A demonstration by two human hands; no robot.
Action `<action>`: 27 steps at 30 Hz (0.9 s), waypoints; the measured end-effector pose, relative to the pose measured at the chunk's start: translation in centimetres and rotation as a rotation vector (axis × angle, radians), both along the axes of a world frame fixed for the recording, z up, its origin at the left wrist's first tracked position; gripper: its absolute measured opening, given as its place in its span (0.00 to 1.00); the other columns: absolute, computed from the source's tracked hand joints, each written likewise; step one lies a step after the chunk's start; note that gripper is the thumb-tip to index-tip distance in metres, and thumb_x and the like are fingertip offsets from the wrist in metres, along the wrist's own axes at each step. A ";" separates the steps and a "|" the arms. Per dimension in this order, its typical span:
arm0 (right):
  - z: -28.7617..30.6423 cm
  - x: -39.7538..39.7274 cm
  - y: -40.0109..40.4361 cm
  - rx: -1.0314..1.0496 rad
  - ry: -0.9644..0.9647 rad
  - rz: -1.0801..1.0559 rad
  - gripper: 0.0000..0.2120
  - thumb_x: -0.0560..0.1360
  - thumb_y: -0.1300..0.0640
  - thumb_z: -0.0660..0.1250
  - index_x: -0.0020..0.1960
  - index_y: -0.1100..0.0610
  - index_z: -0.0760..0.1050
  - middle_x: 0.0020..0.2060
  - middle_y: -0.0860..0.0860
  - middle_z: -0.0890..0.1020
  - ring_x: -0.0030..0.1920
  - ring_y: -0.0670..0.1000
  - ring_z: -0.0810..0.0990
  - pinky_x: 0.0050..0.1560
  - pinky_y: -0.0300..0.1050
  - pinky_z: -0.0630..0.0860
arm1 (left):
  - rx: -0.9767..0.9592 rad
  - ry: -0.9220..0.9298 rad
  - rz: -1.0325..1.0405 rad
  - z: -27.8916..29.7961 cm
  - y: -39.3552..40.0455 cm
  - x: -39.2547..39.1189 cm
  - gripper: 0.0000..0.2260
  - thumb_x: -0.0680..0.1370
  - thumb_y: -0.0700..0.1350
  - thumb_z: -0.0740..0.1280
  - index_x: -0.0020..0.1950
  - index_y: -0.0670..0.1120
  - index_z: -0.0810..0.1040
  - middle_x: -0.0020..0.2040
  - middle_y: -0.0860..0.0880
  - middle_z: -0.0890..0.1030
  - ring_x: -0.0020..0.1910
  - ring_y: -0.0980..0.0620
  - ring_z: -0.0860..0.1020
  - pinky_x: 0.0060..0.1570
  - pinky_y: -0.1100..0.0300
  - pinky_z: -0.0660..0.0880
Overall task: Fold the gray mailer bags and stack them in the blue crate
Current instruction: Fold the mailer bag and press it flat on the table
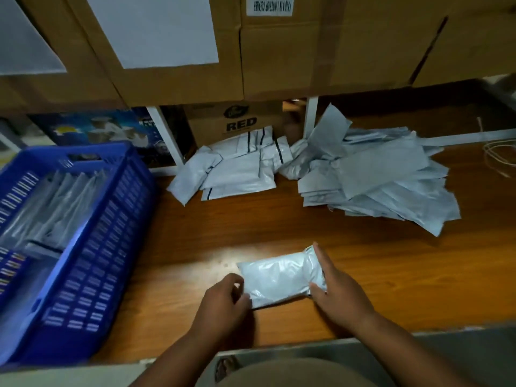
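A folded gray mailer bag [279, 277] lies on the wooden table [391, 275] near its front edge. My left hand [223, 303] pinches the bag's left end with curled fingers. My right hand [335, 291] holds the right end, fingers straight along the edge and thumb under the near corner. The blue crate [92, 261] stands at the left with several folded gray bags [55, 208] upright inside. A loose pile of flat gray mailer bags [377, 180] lies at the back right. A smaller heap of folded bags [234, 169] sits at the back centre.
Large cardboard boxes [279, 51] fill a shelf above the table's back. A box marked RED [237, 121] stands behind the folded heap, between white shelf legs [167, 135]. A thin cord [499, 155] lies at the far right.
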State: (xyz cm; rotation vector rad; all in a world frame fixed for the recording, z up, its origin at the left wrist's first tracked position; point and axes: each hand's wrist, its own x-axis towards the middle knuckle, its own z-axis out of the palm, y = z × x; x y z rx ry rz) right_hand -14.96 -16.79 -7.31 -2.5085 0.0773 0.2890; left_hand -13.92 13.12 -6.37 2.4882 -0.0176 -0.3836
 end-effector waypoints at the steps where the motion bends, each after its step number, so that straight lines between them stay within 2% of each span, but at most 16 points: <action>1: 0.0 -0.9 -0.9 -0.018 0.001 0.029 0.46 0.81 0.42 0.68 0.83 0.29 0.37 0.63 0.48 0.83 0.50 0.47 0.82 0.45 0.45 0.80 | 0.106 -0.139 -0.129 0.2 -0.5 -1.4 0.09 0.79 0.56 0.68 0.58 0.59 0.76 0.50 0.58 0.79 0.49 0.56 0.78 0.49 0.54 0.78; 3: 0.0 -2.2 -2.5 -0.050 0.018 0.051 0.43 0.81 0.39 0.67 0.84 0.33 0.41 0.58 0.45 0.84 0.48 0.46 0.81 0.45 0.47 0.81 | 0.222 -0.351 -0.377 0.6 -1.6 -3.4 0.12 0.81 0.60 0.65 0.61 0.56 0.77 0.58 0.55 0.75 0.57 0.53 0.74 0.54 0.58 0.74; 4: 0.0 -2.5 -3.2 -0.071 0.022 0.051 0.43 0.80 0.37 0.66 0.85 0.35 0.43 0.57 0.44 0.83 0.47 0.45 0.80 0.44 0.46 0.80 | 0.240 -0.406 -0.445 0.5 -2.2 -4.0 0.16 0.82 0.60 0.65 0.65 0.54 0.77 0.64 0.52 0.76 0.62 0.51 0.73 0.59 0.59 0.73; 6: 0.5 -2.9 -4.0 -0.144 0.013 0.056 0.46 0.79 0.33 0.66 0.86 0.39 0.42 0.62 0.44 0.82 0.50 0.45 0.81 0.41 0.43 0.77 | 0.311 -0.458 -0.462 0.0 -3.5 -4.4 0.27 0.83 0.63 0.62 0.76 0.49 0.73 0.77 0.47 0.71 0.75 0.46 0.69 0.75 0.55 0.66; 8: 1.3 -3.0 -4.1 -0.246 -0.051 0.065 0.48 0.78 0.29 0.64 0.86 0.41 0.39 0.71 0.46 0.77 0.58 0.48 0.81 0.44 0.42 0.76 | 0.385 -0.421 -0.429 -0.4 -4.4 -4.3 0.33 0.84 0.66 0.57 0.83 0.47 0.65 0.84 0.44 0.62 0.83 0.45 0.59 0.82 0.54 0.53; 9: 1.6 -2.9 -3.9 -0.299 -0.103 0.062 0.47 0.78 0.28 0.62 0.86 0.43 0.40 0.72 0.47 0.76 0.61 0.49 0.80 0.48 0.44 0.78 | 0.398 -0.391 -0.417 -0.3 -4.7 -4.2 0.34 0.85 0.67 0.54 0.85 0.47 0.62 0.86 0.44 0.58 0.85 0.45 0.55 0.83 0.54 0.48; 12: 2.9 -2.7 -1.9 -0.419 -0.322 0.105 0.40 0.80 0.31 0.60 0.85 0.48 0.52 0.69 0.51 0.74 0.63 0.54 0.75 0.59 0.52 0.77 | 0.456 -0.329 -0.437 0.0 -4.9 -3.6 0.38 0.85 0.69 0.49 0.88 0.47 0.52 0.87 0.46 0.47 0.86 0.48 0.43 0.84 0.51 0.44; 14: 3.1 -2.5 0.5 -0.428 -0.405 0.238 0.37 0.80 0.35 0.61 0.84 0.50 0.58 0.74 0.56 0.71 0.70 0.59 0.72 0.66 0.58 0.73 | 0.483 -0.308 -0.490 -0.3 -4.8 -3.2 0.39 0.84 0.70 0.47 0.88 0.47 0.44 0.87 0.47 0.40 0.85 0.50 0.37 0.84 0.49 0.43; 15: 2.8 -2.4 1.8 -0.428 -0.395 0.328 0.38 0.81 0.35 0.60 0.85 0.51 0.56 0.79 0.59 0.66 0.77 0.61 0.67 0.73 0.63 0.68 | 0.488 -0.285 -0.511 -0.7 -4.7 -3.1 0.40 0.84 0.71 0.46 0.87 0.47 0.41 0.87 0.47 0.37 0.85 0.50 0.34 0.84 0.47 0.43; 16: 2.2 -2.3 2.9 -0.445 -0.360 0.416 0.40 0.82 0.35 0.59 0.86 0.52 0.52 0.84 0.60 0.58 0.83 0.62 0.58 0.79 0.67 0.59 | 0.491 -0.257 -0.531 -1.3 -4.5 -3.1 0.40 0.84 0.71 0.44 0.87 0.47 0.39 0.86 0.47 0.35 0.84 0.50 0.33 0.84 0.46 0.44; 18: 0.5 -2.1 4.3 -0.516 -0.266 0.547 0.40 0.85 0.35 0.53 0.87 0.54 0.45 0.87 0.59 0.45 0.86 0.59 0.38 0.81 0.72 0.41 | 0.492 -0.231 -0.547 -2.6 -4.5 -3.5 0.39 0.85 0.70 0.44 0.86 0.46 0.37 0.86 0.45 0.34 0.84 0.49 0.32 0.83 0.44 0.47; 19: -0.2 -1.9 4.5 -0.539 -0.238 0.572 0.39 0.85 0.34 0.50 0.88 0.55 0.44 0.86 0.58 0.43 0.84 0.57 0.33 0.80 0.73 0.37 | 0.493 -0.234 -0.538 -3.0 -4.5 -3.8 0.38 0.86 0.69 0.44 0.86 0.46 0.37 0.86 0.44 0.34 0.84 0.48 0.32 0.83 0.43 0.47; 21: -0.9 -1.6 4.5 -0.537 -0.234 0.565 0.40 0.84 0.33 0.47 0.88 0.55 0.46 0.86 0.58 0.43 0.84 0.56 0.33 0.79 0.73 0.35 | 0.473 -0.231 -0.513 -3.3 -4.4 -4.1 0.37 0.86 0.66 0.44 0.86 0.46 0.36 0.85 0.44 0.33 0.84 0.49 0.31 0.83 0.43 0.46; 24: -0.9 -1.6 4.0 -0.546 -0.247 0.525 0.40 0.84 0.33 0.49 0.87 0.57 0.52 0.86 0.59 0.51 0.86 0.59 0.44 0.81 0.72 0.40 | 0.404 -0.238 -0.459 -3.0 -4.1 -3.7 0.34 0.86 0.62 0.46 0.86 0.47 0.36 0.85 0.46 0.32 0.84 0.51 0.31 0.84 0.45 0.43; 27: -0.3 -1.5 4.8 -0.591 -0.265 0.489 0.42 0.83 0.35 0.52 0.87 0.58 0.45 0.86 0.61 0.43 0.86 0.61 0.40 0.81 0.69 0.37 | 0.422 -0.291 -0.479 -2.6 -4.3 -1.8 0.36 0.84 0.60 0.50 0.87 0.46 0.39 0.86 0.44 0.35 0.85 0.48 0.33 0.84 0.44 0.43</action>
